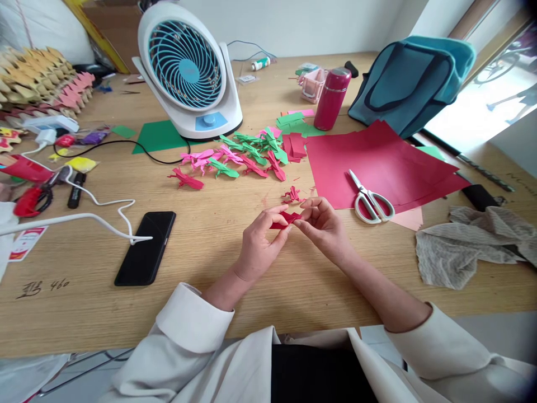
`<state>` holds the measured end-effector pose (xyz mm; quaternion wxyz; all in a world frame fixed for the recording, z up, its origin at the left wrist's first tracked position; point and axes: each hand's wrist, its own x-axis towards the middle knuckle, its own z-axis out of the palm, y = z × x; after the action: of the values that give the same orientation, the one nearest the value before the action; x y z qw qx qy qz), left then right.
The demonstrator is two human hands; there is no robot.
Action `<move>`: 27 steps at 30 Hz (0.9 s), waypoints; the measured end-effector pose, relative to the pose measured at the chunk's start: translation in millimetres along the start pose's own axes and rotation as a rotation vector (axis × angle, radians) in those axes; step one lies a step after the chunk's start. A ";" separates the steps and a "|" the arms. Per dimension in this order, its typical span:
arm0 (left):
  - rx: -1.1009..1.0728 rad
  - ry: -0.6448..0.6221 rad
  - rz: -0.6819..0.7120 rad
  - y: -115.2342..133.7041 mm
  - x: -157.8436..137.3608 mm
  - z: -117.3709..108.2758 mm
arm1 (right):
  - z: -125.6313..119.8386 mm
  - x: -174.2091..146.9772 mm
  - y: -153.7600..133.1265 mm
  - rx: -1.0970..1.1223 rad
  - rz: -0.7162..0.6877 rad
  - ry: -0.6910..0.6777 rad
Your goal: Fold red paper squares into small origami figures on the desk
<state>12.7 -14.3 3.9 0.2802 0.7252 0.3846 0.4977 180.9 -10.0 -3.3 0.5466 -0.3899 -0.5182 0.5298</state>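
Note:
A small folded piece of red paper (286,220) is pinched between both hands over the wooden table. My left hand (264,232) grips its left end between thumb and fingers. At the other end, the thumb and fingertips of my right hand (322,226) close on the paper. Just beyond my fingertips lies a red folded paper figure (292,194) with small red scraps around it. Farther back sits a pile of folded paper figures in green (251,148), pink (202,159) and red (187,179). White-handled scissors (371,200) rest on large red paper sheets (335,173) to the right.
A white fan (187,70) stands at the back left. At the back right are a red thermos (333,99) and a teal bag (413,84). A black phone (145,249) with a white cable across it lies left. A grey cloth (465,246) lies right.

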 end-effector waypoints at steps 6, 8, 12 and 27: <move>-0.561 0.078 -0.420 -9.4 4.9 2.5 | -1.1 0.1 -9.9 -0.064 -0.025 0.047; -0.662 0.112 -0.539 -11.9 6.5 3.1 | -1.8 0.6 -9.1 -0.083 -0.005 0.042; -0.787 0.148 -0.700 -12.8 6.7 4.7 | -0.4 0.3 -1.2 -0.097 0.082 -0.086; -0.557 0.023 -0.573 -11.4 5.0 5.0 | 2.1 -1.5 6.6 -0.093 0.175 -0.080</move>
<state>15.2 -4.0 -4.3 0.5892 0.4793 0.4246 0.4928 177.9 -10.8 -9.6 0.4583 -0.4371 -0.5277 0.5661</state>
